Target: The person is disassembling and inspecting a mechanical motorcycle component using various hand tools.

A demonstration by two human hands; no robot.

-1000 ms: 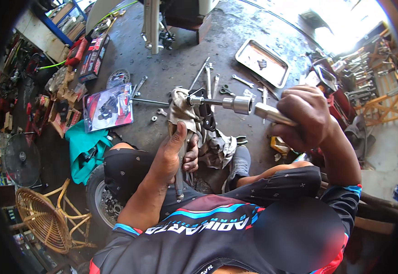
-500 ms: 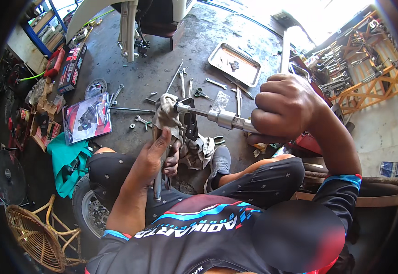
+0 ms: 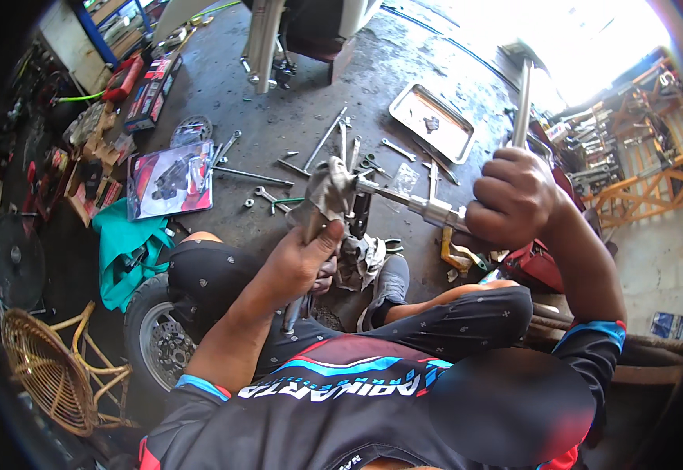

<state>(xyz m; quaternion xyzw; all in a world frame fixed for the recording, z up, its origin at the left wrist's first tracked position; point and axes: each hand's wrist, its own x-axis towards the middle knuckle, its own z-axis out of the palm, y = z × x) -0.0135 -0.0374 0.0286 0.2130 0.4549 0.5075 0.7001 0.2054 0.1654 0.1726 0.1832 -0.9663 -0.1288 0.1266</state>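
Note:
My left hand (image 3: pixel 298 266) is closed round a metal bar-like part (image 3: pixel 292 315) with a grey rag (image 3: pixel 329 192) wrapped over its upper end. My right hand (image 3: pixel 513 196) is a fist round a socket wrench (image 3: pixel 435 211), whose shaft reaches left to the rag-covered end. A long silver bar (image 3: pixel 523 110) rises above that fist; how it joins the wrench is hidden by the fingers. Just right of the rag, a dark plate-like piece (image 3: pixel 362 205) shows below the shaft. Another crumpled rag (image 3: pixel 363 258) lies on the floor by my shoe.
Spanners (image 3: pixel 398 150), scissors (image 3: pixel 373 163) and a nut lie on the floor ahead. A metal tray (image 3: pixel 435 92) stands beyond. At left are a packaged part (image 3: pixel 171 182), a green bag (image 3: pixel 114 258), a wheel (image 3: pixel 161 345) and a rattan stool (image 3: pixel 44 368). A tool rack (image 3: pixel 631 184) stands right.
Both hands, with the rag-covered part and the socket wrench, have shifted right in the picture. More of the silver bar shows above my right fist, and the view has shifted a little.

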